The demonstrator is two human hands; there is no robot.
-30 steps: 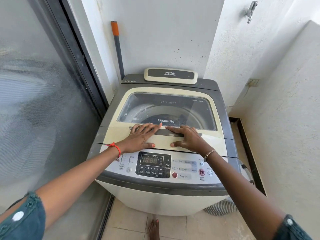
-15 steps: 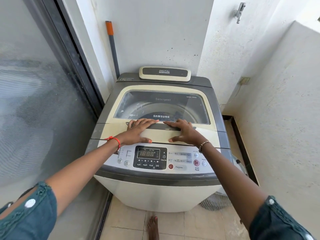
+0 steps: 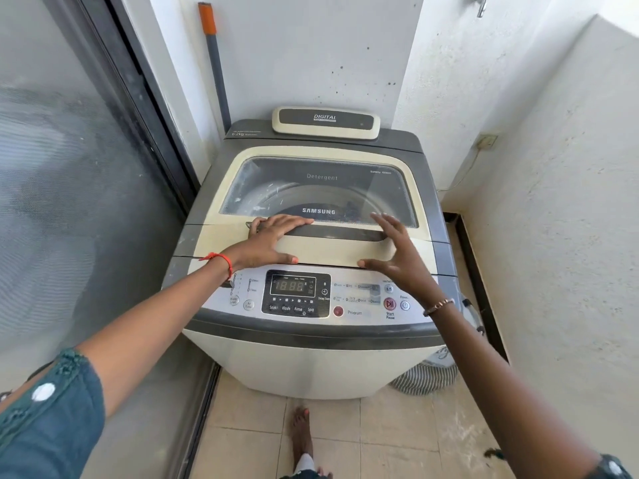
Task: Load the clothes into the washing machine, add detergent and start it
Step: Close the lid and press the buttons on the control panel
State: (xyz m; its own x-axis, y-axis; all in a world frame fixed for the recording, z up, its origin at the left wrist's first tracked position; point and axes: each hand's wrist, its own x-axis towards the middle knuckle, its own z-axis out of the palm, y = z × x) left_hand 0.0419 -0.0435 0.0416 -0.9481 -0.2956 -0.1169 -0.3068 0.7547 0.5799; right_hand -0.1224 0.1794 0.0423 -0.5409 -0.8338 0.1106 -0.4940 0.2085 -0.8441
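- The washing machine fills the centre of the frame, a top-loader standing on the tiled floor in a narrow white-walled nook.
- Its lid is shut; the glass window shows the drum and something dark inside (too dim to tell what).
- The left hand lies flat on the lid left of centre, fingers spread over the dark handle recess, gripping nothing.
- The right hand is held open with fingers splayed at the right of the lid; whether it touches the lid cannot be told.
- The control panel sits just below the hands, its display reading 18:88.
- A grey pole with an orange tip leans in the upper left corner behind the machine.
- A bare foot shows at the bottom centre.
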